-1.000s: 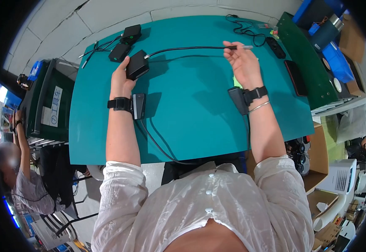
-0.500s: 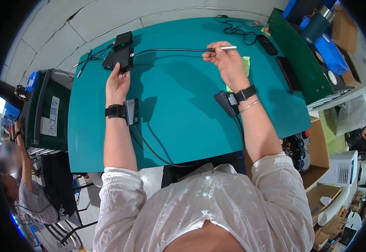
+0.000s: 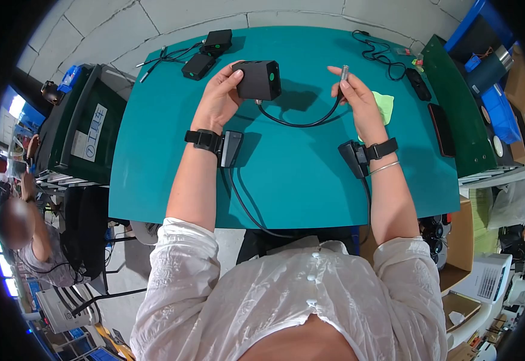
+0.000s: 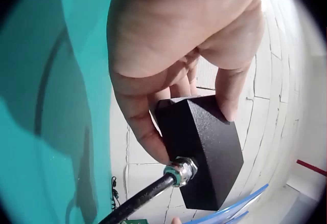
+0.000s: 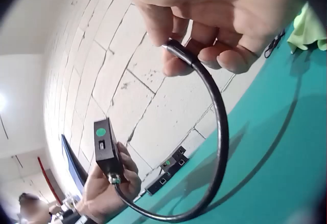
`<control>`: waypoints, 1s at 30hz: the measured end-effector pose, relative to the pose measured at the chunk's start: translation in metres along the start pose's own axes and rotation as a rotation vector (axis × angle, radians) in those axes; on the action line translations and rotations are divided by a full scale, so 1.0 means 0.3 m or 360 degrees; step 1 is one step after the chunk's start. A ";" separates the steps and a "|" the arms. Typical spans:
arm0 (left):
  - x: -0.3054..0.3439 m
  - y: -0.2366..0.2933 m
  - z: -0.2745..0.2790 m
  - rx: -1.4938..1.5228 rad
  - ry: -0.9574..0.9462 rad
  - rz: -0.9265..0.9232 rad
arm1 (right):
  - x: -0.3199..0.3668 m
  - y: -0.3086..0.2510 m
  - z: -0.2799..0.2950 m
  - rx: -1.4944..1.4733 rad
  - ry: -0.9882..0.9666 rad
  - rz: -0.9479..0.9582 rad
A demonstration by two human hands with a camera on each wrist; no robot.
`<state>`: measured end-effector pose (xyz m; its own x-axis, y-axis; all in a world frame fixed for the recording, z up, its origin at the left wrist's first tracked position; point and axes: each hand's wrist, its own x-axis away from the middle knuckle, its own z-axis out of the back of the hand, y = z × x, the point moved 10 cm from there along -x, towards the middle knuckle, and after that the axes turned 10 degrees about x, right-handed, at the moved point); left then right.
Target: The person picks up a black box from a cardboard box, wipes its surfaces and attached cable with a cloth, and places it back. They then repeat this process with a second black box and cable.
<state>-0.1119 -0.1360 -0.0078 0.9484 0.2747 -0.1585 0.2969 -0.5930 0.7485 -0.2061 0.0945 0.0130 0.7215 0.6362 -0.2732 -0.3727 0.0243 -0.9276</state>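
In the head view my left hand (image 3: 217,99) grips a small black box (image 3: 256,81) above the table, thumb on one face. A round green sticker marks the box's end, beside a small dark slot in the right wrist view. From a metal fitting (image 4: 182,171) on the box runs a black flexible cable (image 3: 298,125), sagging in a U across to my right hand (image 3: 361,108). There, thumb and fingers pinch the cable's far end, and its silver metal tip (image 3: 344,72) points upward.
Behind my left hand, two similar black boxes (image 3: 198,66) lie on the green table (image 3: 286,186) with metal-tipped cables (image 3: 169,57). A light-green cloth (image 3: 385,107), a phone-like dark slab (image 3: 441,129) and a black power strip (image 3: 417,84) with cord lie to the right. Another person sits far left.
The box has turned so its cable now leaves from the underside. The cable has gone from nearly straight to a deep bend. My right hand has rotated, tipping the metal end from sideways to upright.
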 end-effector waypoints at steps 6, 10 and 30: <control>-0.002 0.036 -0.057 -0.0202 -0.0110 -0.0146 | 0.008 -0.042 -0.006 0.0090 0.0070 0.0203; 0.034 0.057 -0.173 -0.0454 -0.0282 -0.0212 | 0.010 -0.052 -0.013 -0.0048 0.0080 0.0206; 0.010 -0.050 0.220 0.0720 0.0856 0.0000 | 0.022 0.211 0.190 -0.0723 0.0723 -0.0319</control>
<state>-0.1061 -0.1761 -0.0619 0.7963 0.5416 0.2693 0.4247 -0.8177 0.3886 -0.2582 0.1441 -0.0329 0.9620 0.2630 -0.0727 0.0047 -0.2821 -0.9594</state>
